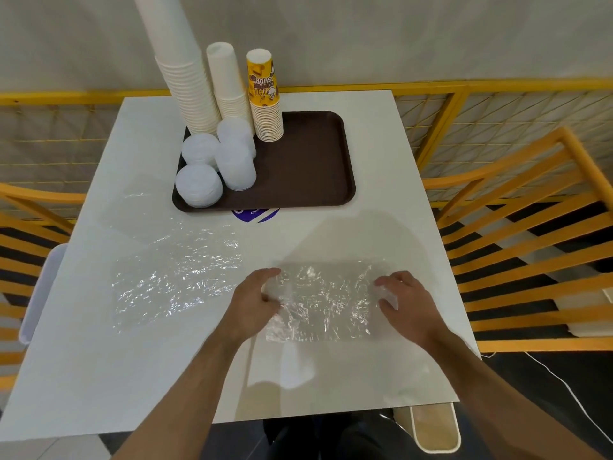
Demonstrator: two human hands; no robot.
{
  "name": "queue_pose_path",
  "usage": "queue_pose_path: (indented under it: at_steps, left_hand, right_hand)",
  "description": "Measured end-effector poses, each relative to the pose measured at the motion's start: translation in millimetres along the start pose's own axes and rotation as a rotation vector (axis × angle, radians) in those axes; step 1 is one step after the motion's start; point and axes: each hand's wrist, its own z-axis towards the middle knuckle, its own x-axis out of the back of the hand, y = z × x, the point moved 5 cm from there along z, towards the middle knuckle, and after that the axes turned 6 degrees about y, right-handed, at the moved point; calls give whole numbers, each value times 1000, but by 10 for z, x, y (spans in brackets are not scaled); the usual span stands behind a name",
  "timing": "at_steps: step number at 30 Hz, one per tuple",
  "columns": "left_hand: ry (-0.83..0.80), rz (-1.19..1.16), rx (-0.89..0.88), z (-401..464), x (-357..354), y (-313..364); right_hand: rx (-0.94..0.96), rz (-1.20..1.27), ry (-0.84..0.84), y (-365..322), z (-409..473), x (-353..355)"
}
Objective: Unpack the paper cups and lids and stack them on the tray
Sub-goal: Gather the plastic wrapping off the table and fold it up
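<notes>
Three cup stacks [265, 104] and four lid stacks [235, 167] stand on the brown tray [311, 167] at the far left; both hands rest at the ends of a clear wrapper [321, 300] on the white table [99, 360]; left hand [257, 297] and right hand [403, 302] pinch its edges with curled fingers; another wrapper [175, 280] lies just left.

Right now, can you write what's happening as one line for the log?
tray: cups and lids stacked | left hand: grips clear wrapper | right hand: grips its other end | loose plastic: lies left on table
</notes>
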Motion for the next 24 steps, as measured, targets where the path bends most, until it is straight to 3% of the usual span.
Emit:
queue_pose_path:
  at_steps: [11,24]
  left_hand:
    - [-31,64,-82,-59,59,267]
    - [-11,110,-69,-90,65,294]
  right_hand:
    - [-11,216,112,-23,59,12]
    - [78,225,165,33,146,24]
